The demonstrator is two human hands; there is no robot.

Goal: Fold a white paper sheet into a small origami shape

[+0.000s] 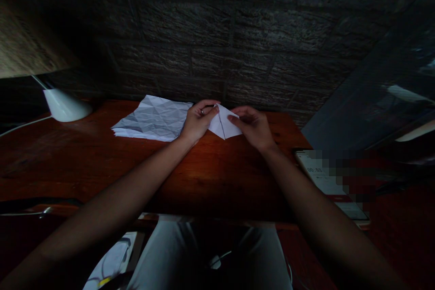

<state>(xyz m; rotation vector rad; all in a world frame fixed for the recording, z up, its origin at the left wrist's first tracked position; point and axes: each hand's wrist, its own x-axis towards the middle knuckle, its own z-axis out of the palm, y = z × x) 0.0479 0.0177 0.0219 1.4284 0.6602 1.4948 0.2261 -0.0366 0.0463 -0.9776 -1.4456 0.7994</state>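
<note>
A small folded piece of white paper (224,123) is between my two hands, just above or on the wooden table; I cannot tell which. It has a pointed top, a lower corner facing me and a dark seam down its middle. My left hand (200,120), with a ring on one finger, pinches its upper left edge. On the other side, my right hand (253,126) grips the right edge, thumb in front and fingers behind. Left of my left hand lies a stack of creased white sheets (156,118), covered in crossing fold lines.
A lamp with a white base (67,105) and a woven shade (27,41) stands at the table's left end. Behind the wooden table (204,181) rises a dark block wall (217,31). A phone-like device (316,167) is at the right, partly pixelated. My legs are under the front edge.
</note>
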